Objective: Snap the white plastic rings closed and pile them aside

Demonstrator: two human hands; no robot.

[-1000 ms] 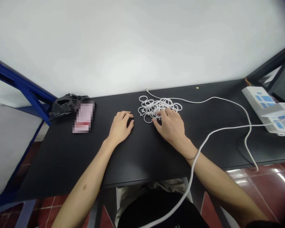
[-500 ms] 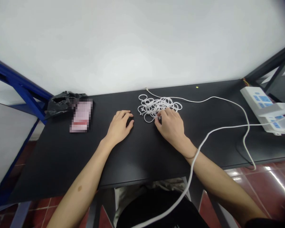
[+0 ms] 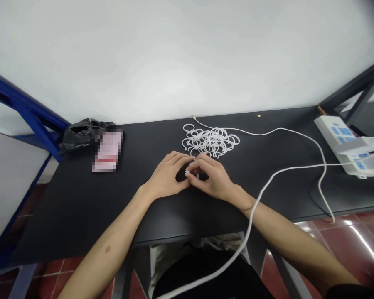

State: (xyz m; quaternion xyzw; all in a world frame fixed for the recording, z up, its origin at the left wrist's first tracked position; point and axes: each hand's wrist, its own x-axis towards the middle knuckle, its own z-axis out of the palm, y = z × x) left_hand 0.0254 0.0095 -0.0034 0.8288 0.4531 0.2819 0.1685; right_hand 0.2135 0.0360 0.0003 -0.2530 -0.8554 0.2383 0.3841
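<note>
In front of me on the black table (image 3: 137, 220) my right hand (image 3: 213, 177) pinches a small white plastic ring (image 3: 187, 171) between thumb and fingertips. Much of this ring is covered by the fingers. My left hand (image 3: 168, 176) comes up against it from the other side, its thumb and fingers apart in a curve; no grip on the ring shows. Just beyond both hands lies a loose pile of white plastic rings (image 3: 212, 140), thin open loops with small end pieces, tangled over one another.
A phone (image 3: 109, 150), blurred out, lies at the left beside a crumpled black plastic bag (image 3: 77, 135). At the right stands a white and blue box (image 3: 339, 135). One white cable (image 3: 268, 182) crosses over my right forearm; another runs along the table's back.
My right hand has left the pile and come toward me and left, with a white ring in its fingers. My left hand has moved right to meet it.
</note>
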